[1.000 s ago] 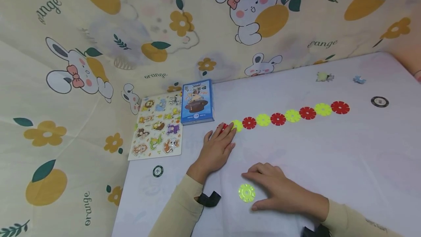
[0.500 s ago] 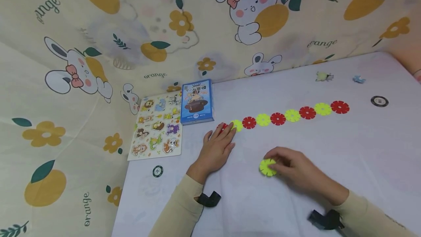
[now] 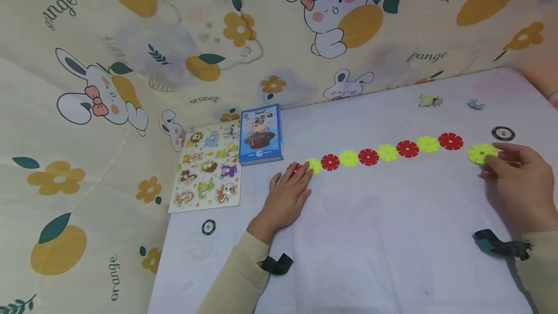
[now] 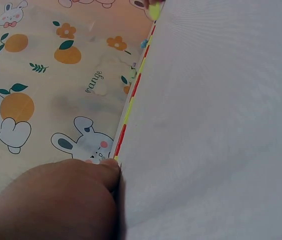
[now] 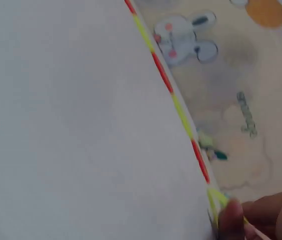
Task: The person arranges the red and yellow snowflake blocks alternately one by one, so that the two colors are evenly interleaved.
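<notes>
A row of notched plastic discs, red [image 3: 407, 149] and yellow-green [image 3: 387, 152] by turns, runs across the white tabletop. My left hand [image 3: 286, 201] rests with its extended fingers on the row's left end, partly covering a red disc [image 3: 294, 169] and a yellow-green one. Between thumb and fingers, my right hand [image 3: 523, 180] pinches another yellow-green disc [image 3: 482, 153], just right of the red disc [image 3: 451, 141] at the row's right end. A small gap separates those two discs. From the right wrist view, the pinched disc [image 5: 212, 205] appears nearly edge-on beside the thumb.
Behind the row's left end lie a blue box [image 3: 260, 134] and an animal sticker board [image 3: 208, 168]. Black-and-white round chips lie at right [image 3: 503, 133] and left [image 3: 209, 227]. Two small figures, pale green [image 3: 430, 101] and blue [image 3: 476, 104], sit at the back right. A patterned cloth [image 3: 174, 62] hangs behind.
My right hand took the loose yellow-green disc from the near middle of the table and carried it rightward and away to the row's right end. The left hand has stayed in place.
</notes>
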`<state>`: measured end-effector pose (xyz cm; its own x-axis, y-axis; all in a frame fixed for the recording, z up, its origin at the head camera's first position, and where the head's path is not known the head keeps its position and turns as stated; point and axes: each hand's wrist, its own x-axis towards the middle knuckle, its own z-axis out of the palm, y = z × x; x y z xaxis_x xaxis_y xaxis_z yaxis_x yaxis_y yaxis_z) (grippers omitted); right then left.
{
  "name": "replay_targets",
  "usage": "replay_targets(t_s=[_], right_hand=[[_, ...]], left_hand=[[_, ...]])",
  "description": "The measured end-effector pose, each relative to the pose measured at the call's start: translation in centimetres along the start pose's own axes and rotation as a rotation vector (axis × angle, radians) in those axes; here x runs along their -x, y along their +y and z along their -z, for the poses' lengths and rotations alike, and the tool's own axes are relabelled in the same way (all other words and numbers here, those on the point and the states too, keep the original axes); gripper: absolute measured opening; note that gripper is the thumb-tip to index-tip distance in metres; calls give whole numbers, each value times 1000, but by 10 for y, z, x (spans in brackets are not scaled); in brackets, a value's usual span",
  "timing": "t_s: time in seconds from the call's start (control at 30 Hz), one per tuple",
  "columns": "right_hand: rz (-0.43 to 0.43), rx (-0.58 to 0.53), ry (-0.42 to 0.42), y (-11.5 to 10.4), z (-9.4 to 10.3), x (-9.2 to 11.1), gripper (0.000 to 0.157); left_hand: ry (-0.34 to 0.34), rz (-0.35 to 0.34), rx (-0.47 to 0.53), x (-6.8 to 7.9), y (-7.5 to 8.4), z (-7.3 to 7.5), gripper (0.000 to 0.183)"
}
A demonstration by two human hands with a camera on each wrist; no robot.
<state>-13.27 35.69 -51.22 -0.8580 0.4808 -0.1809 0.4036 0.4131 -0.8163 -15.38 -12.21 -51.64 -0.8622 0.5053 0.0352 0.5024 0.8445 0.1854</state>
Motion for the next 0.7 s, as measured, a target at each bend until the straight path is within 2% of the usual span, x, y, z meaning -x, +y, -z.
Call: replay_targets(t_s=[0.07, 0.13, 0.2, 0.37, 0.43, 0.53, 0.7], right_hand=[[-34, -17, -10, 7, 3, -7, 56], [-42, 9, -34, 5, 6, -4, 61], [41, 99, -31, -1, 6, 1, 63], [298, 465, -64, -18, -1, 11, 76], [332, 546, -99, -20, -5, 10, 84], [337, 592, -116, -20, -8, 6, 89], [368, 598, -126, -18, -10, 1, 90]], left_hand=[[-2, 1, 0, 1, 0, 1, 57], [-2, 1, 2, 2, 0, 1, 57], [-3, 1, 6, 2, 0, 1, 57], [-9, 4, 13, 3, 0, 2, 57], [-8, 3, 10, 3, 1, 2, 57], [-5, 0, 8, 2, 1, 2, 57], [-10, 4, 3, 2, 1, 1, 57]])
